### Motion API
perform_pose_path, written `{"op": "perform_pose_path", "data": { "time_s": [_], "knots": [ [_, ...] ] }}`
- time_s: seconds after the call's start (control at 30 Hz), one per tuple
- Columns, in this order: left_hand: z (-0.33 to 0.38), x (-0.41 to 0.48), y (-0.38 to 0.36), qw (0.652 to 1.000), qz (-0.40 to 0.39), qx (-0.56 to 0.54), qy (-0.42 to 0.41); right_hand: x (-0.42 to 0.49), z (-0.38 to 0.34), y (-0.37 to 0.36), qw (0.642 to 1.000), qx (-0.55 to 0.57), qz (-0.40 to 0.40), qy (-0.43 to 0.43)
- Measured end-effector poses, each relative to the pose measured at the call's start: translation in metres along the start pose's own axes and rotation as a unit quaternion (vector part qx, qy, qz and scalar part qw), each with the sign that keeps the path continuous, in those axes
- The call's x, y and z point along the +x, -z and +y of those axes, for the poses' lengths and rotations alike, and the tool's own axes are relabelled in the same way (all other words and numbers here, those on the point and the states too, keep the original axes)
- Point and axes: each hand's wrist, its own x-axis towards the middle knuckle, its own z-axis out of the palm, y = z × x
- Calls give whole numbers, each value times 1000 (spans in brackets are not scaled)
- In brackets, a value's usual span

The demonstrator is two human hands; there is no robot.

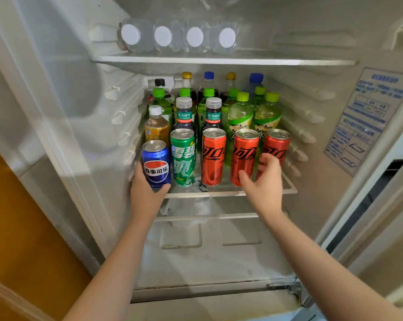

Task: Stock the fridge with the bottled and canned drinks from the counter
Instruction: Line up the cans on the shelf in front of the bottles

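The left hand (146, 193) is gripping a smooth blue metal can (156, 162) low on its side, thumb and fingers wrapping the cylinder. The can is showing a red, white and blue roundel and white "百事可乐"; it is sitting at the front left corner of the middle shelf (219, 194), a clear plate with a pale rim inside the fridge (68, 112). Just beside it a slim green can (183, 156) reading "雪碧" is standing upright, then three slim red cans (213, 156) bearing black "可口" lettering, all showing silver pull-tab tops.

The right hand (265, 181) is hovering with fingers loosely spread and holding nothing, in front of the two rightmost red cans; I cannot tell whether it is touching them.

Behind the cans, clear plastic bottles are crowding the shelf: two dark ones (183, 113) with ribbed grey caps and teal "东方树叶" labels, and pale green ones with lime caps (241, 112). On the upper shelf (219, 60), four crinkled clear bottles (163, 35) are lying with white round caps facing out. A blue-printed sticker (362, 121) is clinging to the right wall, too blurred to read.
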Motion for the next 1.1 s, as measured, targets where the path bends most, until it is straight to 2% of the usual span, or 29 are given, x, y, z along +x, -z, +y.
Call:
{"op": "perform_pose_path", "data": {
  "time_s": [0.1, 0.17, 0.23, 0.5, 0.67, 0.97, 1.03, 1.1],
  "knots": [
    [5, -23, -7, 996, 90, 6, 3, -4, 12, -12, 996, -31, -49, -71],
    [11, -44, -18, 991, 129, -6, -30, -1, 16, -19, 993, -33, -59, -92],
    [20, -58, -31, 992, 112, -13, -54, 3, 18, -23, 993, -51, -52, -93],
    [38, -42, -54, 997, 72, 11, 13, 6, 24, -28, 996, -66, -24, -62],
    [39, -42, -63, 994, 94, 53, 31, 8, 27, -27, 995, -80, -30, -45],
    [38, -42, -63, 994, 100, 22, 38, 9, 27, -24, 993, -98, -53, -43],
    [37, -43, -62, 995, 97, 14, 34, 6, 29, -17, 995, -87, -32, -36],
    [35, -45, -61, 995, 93, 3, 28, 2, 33, -8, 998, -55, 34, -11]
  ]
}}
